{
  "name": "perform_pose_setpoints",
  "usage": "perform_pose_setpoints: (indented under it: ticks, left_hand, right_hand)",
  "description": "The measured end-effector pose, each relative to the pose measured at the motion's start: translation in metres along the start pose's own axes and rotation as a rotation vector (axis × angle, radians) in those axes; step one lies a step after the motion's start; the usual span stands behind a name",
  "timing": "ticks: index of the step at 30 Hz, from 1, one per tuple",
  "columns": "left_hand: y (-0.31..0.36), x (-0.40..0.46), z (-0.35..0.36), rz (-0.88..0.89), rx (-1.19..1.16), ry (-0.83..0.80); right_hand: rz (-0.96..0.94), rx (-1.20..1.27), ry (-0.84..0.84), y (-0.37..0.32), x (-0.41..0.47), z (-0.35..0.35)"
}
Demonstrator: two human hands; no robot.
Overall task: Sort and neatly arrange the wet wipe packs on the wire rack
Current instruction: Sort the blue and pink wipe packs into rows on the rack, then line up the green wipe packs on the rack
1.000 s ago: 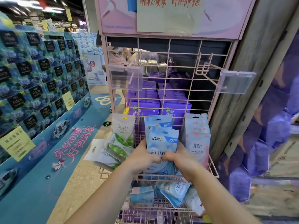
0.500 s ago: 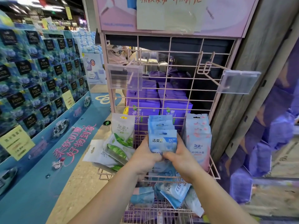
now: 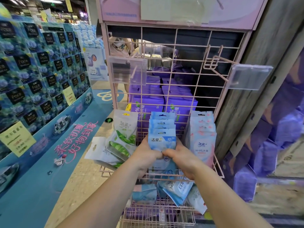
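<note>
My left hand [image 3: 144, 153] and right hand [image 3: 181, 157] both grip the front blue wet wipe pack [image 3: 162, 142], squaring it against its row on the pink wire rack [image 3: 218, 163].

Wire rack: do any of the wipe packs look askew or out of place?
Yes. The green-leaf packs on the upper basket's left lean and spill over its edge, unlike the upright blue packs and pink packs. Loose packs lie jumbled in the lower basket.

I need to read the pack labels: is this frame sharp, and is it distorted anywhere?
Head view: front blue pack between both hands is crisp; purple packs at the right edge are smeared; wide-angle lens bows the wire rack; ceiling lights glare top left.
</note>
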State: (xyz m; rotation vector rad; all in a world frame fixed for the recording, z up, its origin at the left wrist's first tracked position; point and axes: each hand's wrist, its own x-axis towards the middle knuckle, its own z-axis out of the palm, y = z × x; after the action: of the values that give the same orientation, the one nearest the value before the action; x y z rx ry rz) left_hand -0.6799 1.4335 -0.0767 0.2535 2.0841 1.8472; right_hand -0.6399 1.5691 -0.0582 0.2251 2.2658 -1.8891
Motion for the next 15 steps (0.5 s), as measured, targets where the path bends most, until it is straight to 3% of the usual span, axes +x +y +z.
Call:
perform_pose_setpoints:
  ticks: [10, 13, 15]
  left_hand:
    - [-0.001, -0.006, -0.006, 0.023, 0.16, -0.039]
    - [0.004, -0.018, -0.008, -0.025, 0.127, 0.098]
    - [0.019, -0.045, -0.01, 0.037, 0.14, 0.192]
  right_hand:
    - [0.027, -0.02, 0.119, -0.004, -0.003, 0.009]
    - [0.004, -0.036, 0.176, -0.008, -0.013, 0.011]
    - [-0.068, -0.038, 0.25, -0.008, -0.025, 0.011]
